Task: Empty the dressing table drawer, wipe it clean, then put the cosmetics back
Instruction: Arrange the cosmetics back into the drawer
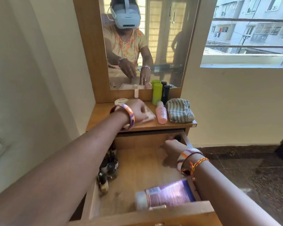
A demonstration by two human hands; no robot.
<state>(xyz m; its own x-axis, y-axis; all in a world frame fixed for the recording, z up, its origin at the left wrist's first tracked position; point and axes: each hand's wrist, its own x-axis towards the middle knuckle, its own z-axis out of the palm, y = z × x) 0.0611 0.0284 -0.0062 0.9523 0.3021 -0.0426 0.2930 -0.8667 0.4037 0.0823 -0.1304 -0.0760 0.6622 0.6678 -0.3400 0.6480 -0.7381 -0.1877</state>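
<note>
Left hand (138,111) grips pale flat box (148,117) on table (101,118); right hand (174,145) deep in drawer (147,162), grip cannot tell

Lots you can't make out here

Right hand (171,145) fingertips vanish under the tabletop (104,116), so its grip's unreadable. Left arm covers part of the blurry dark bottles (109,168). Tube (167,195) label is smeared, drawer front (153,216) gets cropped.

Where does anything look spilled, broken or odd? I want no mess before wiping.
Nothing looks spilled or broken. The pink bottle lies on its side on the tabletop, and the purple bottle lies flat in the open drawer; small dark bottles crowd its left side.
</note>
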